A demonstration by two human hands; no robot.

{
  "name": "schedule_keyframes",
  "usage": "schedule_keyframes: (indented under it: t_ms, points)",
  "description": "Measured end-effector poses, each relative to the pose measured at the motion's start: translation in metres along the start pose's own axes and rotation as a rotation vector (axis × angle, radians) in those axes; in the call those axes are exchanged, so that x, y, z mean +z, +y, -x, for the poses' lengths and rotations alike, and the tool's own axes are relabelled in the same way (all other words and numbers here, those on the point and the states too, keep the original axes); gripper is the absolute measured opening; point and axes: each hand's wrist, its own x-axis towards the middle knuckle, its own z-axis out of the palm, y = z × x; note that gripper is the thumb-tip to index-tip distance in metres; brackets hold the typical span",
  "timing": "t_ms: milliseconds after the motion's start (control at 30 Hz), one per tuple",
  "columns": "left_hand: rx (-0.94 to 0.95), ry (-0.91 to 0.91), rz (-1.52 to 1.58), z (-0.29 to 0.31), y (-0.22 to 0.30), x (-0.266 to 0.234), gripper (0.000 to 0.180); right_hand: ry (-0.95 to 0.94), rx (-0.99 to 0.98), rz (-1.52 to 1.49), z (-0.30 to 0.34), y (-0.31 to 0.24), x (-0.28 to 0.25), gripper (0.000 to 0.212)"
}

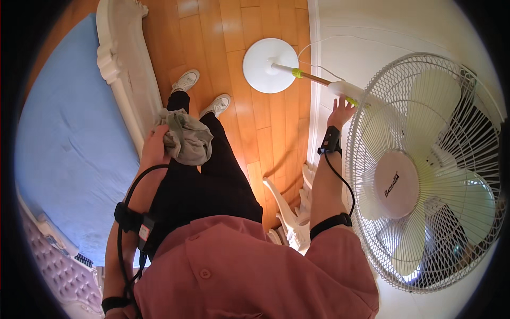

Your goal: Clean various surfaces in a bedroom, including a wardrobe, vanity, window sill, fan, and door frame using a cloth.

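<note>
The left hand (154,146) clutches a bunched grey cloth (188,139) in the head view; the right hand (341,112) is at the fan stand (314,78), though whether its fingers close there I cannot tell. The fan head (397,183) is right of that hand, the round base (260,69) beyond it, leftward. Best steady the pole and keep loose folds gathered.

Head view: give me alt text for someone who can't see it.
A person's left hand holds a crumpled grey cloth, while the right hand is at the pole of a large white fan. The fan's round base stands on a wood floor; a blue-covered bed is at left.
</note>
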Motion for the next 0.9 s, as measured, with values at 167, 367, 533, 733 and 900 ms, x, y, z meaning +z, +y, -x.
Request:
schedule_keyframes:
  t_ms: [167,367,533,733,900]
  points:
    - [0.039,-0.042,0.004,-0.011,-0.006,-0.016,0.032,0.056,-0.024,0.031,-0.005,0.006,0.003,0.05]
    - [0.017,-0.043,0.015,-0.005,-0.008,-0.007,0.032,-0.025,-0.113,0.091,-0.007,0.009,-0.002,0.06]
    - [0.003,-0.054,0.025,-0.007,-0.011,-0.012,0.034,0.078,-0.093,0.127,-0.014,0.009,0.004,0.067]
    - [-0.02,-0.002,0.032,-0.015,-0.017,-0.014,0.033,0.111,-0.118,0.162,-0.022,0.012,-0.002,0.071]
    - [-0.008,-0.019,0.061,-0.015,-0.022,-0.019,0.033,0.12,-0.054,0.071,-0.007,0.006,0.01,0.073]
